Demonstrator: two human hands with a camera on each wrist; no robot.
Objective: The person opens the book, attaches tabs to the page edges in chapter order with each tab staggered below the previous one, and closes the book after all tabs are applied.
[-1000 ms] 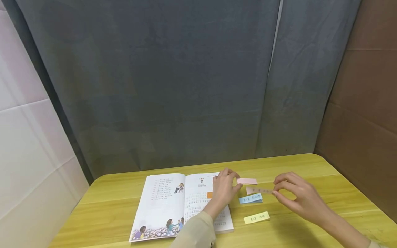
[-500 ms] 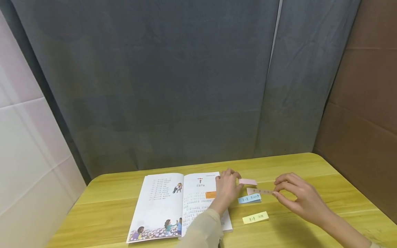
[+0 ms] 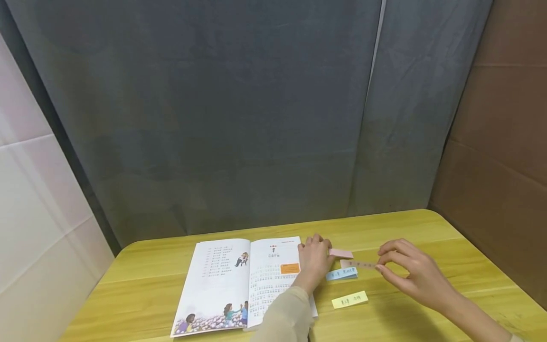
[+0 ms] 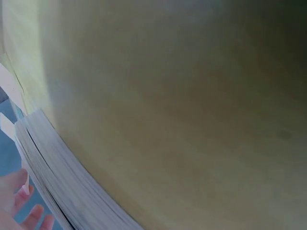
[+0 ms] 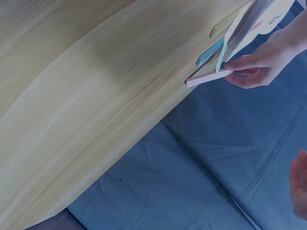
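L hand (image 3: 315, 260) rests on the right page of the open book (image 3: 239, 285), near its outer edge, & its fingertips pinch one end of a pink pad (image 3: 341, 253). The rt wrist view shows this plainly: thumb & fingers close on the pad's end, the pad (image 5: 209, 78) sticking out level over the counter (image 3: 384, 228) edge side. L grip = narrow, holding the pad.

R hand (image 3: 412, 273) is off to the right, above the counter, thumb & forefinger pinching the right end of a pink note (image 3: 358, 263) w/ handwriting on it. The note lies roughly level, its left end just below the pad; can't tell if the two touch. R grip = narrow, holding the note; other fingers loosely curled.

Just below the note: a blue pad (image 3: 342, 274) w/ writing, flat on the counter, beside the book's right edge. Nearer the person: a yellow pad (image 3: 349, 299), also w/ writing, flat, apart from the blue one. Both lie between the two hands.

Book lies open & flat, text & small pics on both pages, an orange box on the right page, a drawing of people along the bottom of the left. L wrist view shows only the page stack (image 4: 57, 182), the counter & fingertips, blurred.

Behind: grey curtain (image 3: 239, 118), brown board (image 3: 504, 142) at right, white wall (image 3: 34, 199) at left. L sleeve (image 3: 284, 318) is beige.
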